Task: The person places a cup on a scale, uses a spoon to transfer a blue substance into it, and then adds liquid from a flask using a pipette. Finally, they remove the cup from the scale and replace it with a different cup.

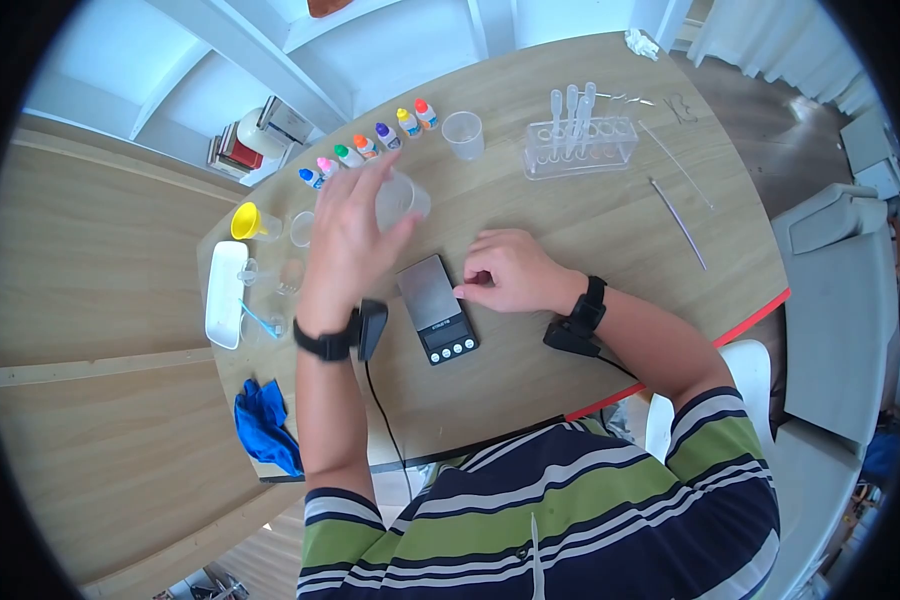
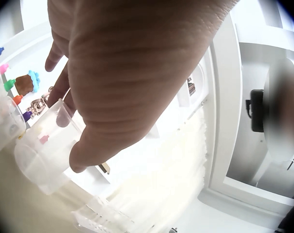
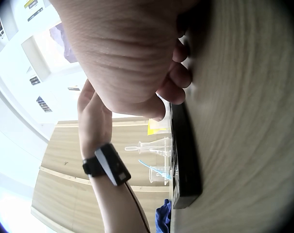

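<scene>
My left hand [image 1: 352, 225] is raised over the table, left of the scale, with its thumb and fingers at the rim of a clear plastic cup [image 1: 402, 200]. The left wrist view has this cup [image 2: 45, 150] tilted, pinched between thumb and fingers. My right hand [image 1: 515, 270] rests on the table beside a black digital scale [image 1: 430, 295], loosely curled and holding nothing. Its fingertips come right up to the scale's right edge. From the right wrist view, the scale [image 3: 185, 165] appears side-on, close past the curled fingers [image 3: 178, 80]. The scale's metal plate carries nothing.
Several coloured dropper bottles [image 1: 366, 146] line the back edge beside another clear cup [image 1: 463, 135]. A test-tube rack [image 1: 580, 150] holds pipettes at back right, with a thin rod [image 1: 678, 225] nearby. Leftward are a yellow funnel [image 1: 247, 220], white tray [image 1: 227, 295] and blue cloth [image 1: 265, 425].
</scene>
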`<action>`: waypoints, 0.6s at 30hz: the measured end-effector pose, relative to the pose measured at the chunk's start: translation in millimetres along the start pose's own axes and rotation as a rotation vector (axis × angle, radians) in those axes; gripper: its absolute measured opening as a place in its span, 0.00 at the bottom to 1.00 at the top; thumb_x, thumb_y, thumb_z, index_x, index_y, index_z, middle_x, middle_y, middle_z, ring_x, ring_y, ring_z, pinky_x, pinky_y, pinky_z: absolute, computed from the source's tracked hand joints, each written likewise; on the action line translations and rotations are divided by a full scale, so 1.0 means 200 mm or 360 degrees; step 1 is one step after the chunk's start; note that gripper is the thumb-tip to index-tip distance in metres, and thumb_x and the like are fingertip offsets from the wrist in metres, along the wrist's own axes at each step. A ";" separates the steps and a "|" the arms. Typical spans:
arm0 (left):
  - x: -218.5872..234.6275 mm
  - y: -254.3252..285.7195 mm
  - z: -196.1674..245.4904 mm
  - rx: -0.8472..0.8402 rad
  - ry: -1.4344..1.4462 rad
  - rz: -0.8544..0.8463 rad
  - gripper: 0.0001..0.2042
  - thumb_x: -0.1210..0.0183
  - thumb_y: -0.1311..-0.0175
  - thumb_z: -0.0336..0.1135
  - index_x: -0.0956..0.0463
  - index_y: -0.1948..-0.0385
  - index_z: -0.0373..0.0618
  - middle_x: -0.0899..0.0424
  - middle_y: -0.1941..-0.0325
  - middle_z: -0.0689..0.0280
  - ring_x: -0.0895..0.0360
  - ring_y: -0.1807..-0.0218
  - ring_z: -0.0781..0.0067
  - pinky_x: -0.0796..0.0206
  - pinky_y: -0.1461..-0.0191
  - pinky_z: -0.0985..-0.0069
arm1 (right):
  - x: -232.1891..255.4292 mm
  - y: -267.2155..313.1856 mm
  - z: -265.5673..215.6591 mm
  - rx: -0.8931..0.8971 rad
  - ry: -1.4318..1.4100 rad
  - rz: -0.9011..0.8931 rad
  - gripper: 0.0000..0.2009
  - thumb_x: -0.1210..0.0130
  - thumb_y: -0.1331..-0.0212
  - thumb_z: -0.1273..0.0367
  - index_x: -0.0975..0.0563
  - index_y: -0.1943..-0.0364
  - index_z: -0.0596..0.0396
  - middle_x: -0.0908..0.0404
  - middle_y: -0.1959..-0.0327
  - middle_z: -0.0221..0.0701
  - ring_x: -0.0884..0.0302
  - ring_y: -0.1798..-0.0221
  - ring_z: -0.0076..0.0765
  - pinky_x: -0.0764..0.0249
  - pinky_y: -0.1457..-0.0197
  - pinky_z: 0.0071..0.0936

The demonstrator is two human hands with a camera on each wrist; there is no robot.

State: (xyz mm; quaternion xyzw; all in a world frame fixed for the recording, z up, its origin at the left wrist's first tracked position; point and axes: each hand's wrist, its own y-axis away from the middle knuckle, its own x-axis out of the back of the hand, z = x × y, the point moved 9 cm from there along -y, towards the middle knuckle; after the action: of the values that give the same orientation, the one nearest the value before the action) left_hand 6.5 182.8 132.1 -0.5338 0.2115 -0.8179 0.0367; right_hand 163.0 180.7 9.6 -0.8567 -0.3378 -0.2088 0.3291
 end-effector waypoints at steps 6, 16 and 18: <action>0.02 0.32 0.09 0.0139 0.0045 -0.0149 0.35 0.22 0.47 0.31 0.22 0.31 0.45 0.13 0.47 0.56 0.17 0.40 0.49 0.34 0.24 0.49 | 0.00 0.00 -0.01 0.0009 0.0021 -0.0006 0.11 0.26 0.45 0.68 0.19 0.77 0.52 0.20 0.78 0.31 0.20 0.68 0.44 0.25 0.65 0.42; -0.05 0.41 0.09 0.0197 0.0057 -0.0282 0.37 0.22 0.46 0.33 0.23 0.29 0.46 0.13 0.46 0.56 0.17 0.39 0.48 0.38 0.18 0.43 | -0.01 0.00 0.00 -0.0015 0.0022 -0.0042 0.11 0.27 0.44 0.69 0.20 0.77 0.52 0.20 0.76 0.31 0.20 0.67 0.44 0.25 0.64 0.42; -0.06 0.41 0.08 0.0204 0.0074 -0.0292 0.37 0.22 0.46 0.33 0.24 0.29 0.46 0.13 0.46 0.57 0.17 0.39 0.48 0.38 0.18 0.43 | -0.01 0.00 0.00 -0.0020 0.0026 -0.0049 0.10 0.27 0.44 0.69 0.20 0.76 0.52 0.19 0.76 0.31 0.20 0.67 0.44 0.25 0.64 0.43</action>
State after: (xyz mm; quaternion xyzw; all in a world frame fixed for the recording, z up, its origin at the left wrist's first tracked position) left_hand 13.2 106.7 95.7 -0.5285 0.1097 -0.8418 -0.0092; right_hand 161.0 180.4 8.0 -0.8517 -0.3470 -0.2230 0.3232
